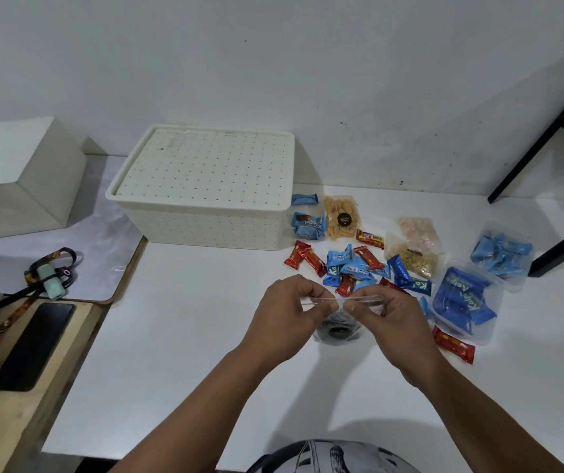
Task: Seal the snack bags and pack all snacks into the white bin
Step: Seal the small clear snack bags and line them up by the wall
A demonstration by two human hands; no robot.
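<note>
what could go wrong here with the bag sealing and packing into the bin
1. Both hands, left hand and right hand, pinch the clear bag top in mid-air; the seal may close unevenly.
2. The white bin has its lid on, so packing is blocked.
3. Loose snack bars could be overlooked.

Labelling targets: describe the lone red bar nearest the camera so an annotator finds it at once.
Start at the lidded white bin, then go right and toward the camera, past the loose snack pile. The red bar lies alone on the white table, just below the clear bag of blue packs; the other red bars lie in the pile.
</note>
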